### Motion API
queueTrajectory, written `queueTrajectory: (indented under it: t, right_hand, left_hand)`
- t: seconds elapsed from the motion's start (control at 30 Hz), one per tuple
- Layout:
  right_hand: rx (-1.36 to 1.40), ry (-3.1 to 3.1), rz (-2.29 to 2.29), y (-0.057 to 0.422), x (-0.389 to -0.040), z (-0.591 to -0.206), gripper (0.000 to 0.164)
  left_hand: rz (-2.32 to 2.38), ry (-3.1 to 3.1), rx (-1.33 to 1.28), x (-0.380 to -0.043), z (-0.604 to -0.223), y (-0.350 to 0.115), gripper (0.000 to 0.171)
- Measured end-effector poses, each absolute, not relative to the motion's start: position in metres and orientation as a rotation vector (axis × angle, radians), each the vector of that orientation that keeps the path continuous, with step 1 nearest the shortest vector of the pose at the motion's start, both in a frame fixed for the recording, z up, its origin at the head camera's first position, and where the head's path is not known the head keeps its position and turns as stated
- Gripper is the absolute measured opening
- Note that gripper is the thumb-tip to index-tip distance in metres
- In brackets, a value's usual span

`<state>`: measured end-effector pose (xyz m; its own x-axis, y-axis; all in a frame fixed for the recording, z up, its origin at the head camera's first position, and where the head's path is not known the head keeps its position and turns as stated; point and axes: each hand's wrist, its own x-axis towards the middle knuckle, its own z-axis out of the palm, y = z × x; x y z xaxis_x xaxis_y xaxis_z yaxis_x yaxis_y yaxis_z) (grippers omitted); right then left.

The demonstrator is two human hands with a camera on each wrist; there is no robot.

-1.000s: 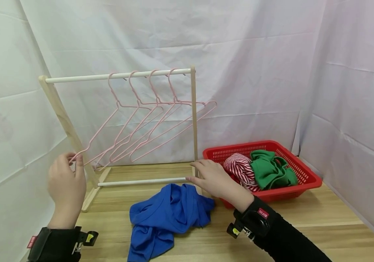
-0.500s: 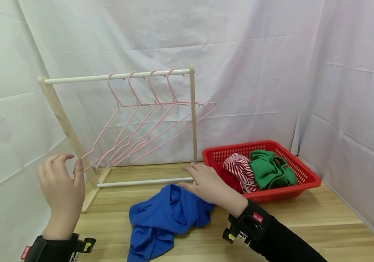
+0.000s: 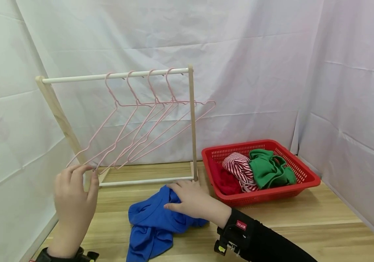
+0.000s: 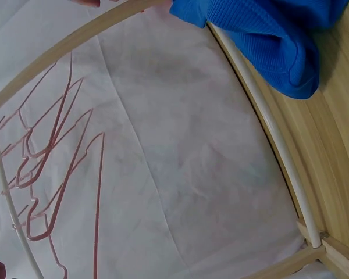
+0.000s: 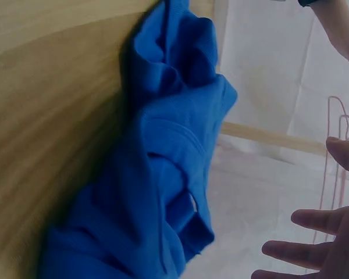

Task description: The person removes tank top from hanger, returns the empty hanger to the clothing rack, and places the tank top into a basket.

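Note:
My left hand (image 3: 75, 200) is raised at the lower ends of the hangers, thumb and fingers apart. Its fingertips are right at the end of the second hanger (image 3: 126, 125) from the left. Several pink hangers hang from the top rod (image 3: 75, 78) of a wooden rack; one hanger (image 4: 98, 203) shows edge-on in the left wrist view. A crumpled blue garment (image 3: 155, 218) with a ribbed edge lies on the table before the rack. Over its right part hovers my right hand (image 3: 193, 202), fingers extended and spread in the right wrist view.
To the right of the rack stands a red basket (image 3: 314, 180) holding a red cloth (image 3: 224, 180), a red-and-white striped cloth (image 3: 240, 169) and a green cloth (image 3: 268, 169). White curtains (image 3: 255, 72) enclose the table at the back and sides.
My left hand has come off the leftmost hanger's end and moved right to the second hanger. The hangers have swung slightly. My right hand has moved left and down over the blue garment.

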<state>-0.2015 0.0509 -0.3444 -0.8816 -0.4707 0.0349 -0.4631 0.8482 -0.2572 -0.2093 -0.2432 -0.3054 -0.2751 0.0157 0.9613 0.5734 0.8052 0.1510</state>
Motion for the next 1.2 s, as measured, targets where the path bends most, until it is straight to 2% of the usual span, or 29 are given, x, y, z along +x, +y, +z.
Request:
queueTrajectory:
  t: [0.23, 0.47, 0.6, 0.83, 1.03, 1.2]
  right_hand:
    - [-0.694, 2.852, -0.466, 0.039, -0.204, -0.367, 0.078]
    - [-0.612, 2.741, -0.408, 0.026, -0.206, -0.388, 0.101]
    - [-0.639, 2.726, -0.368, 0.021, -0.209, -0.395, 0.108]
    - [-0.624, 2.765, -0.227, 0.012, -0.217, -0.407, 0.117]
    - [-0.638, 2.782, -0.058, 0.008, -0.223, -0.412, 0.112]
    - [-0.703, 2.808, 0.005, 0.011, -0.224, -0.41, 0.09]
  left_hand:
    - [-0.511, -1.899, -0.482, -0.201, -0.317, -0.242, 0.028]
    - [-0.478, -2.081, -0.496, -0.195, -0.331, -0.238, 0.015]
    - [-0.481, -2.293, -0.475, -0.193, -0.339, -0.234, 0.008]
    - [-0.472, -2.671, -0.469, -0.197, -0.35, -0.228, 0.017]
    - [-0.416, -2.855, -0.487, -0.202, -0.358, -0.224, 0.025]
    - [-0.378, -2.912, -0.502, -0.202, -0.362, -0.221, 0.028]
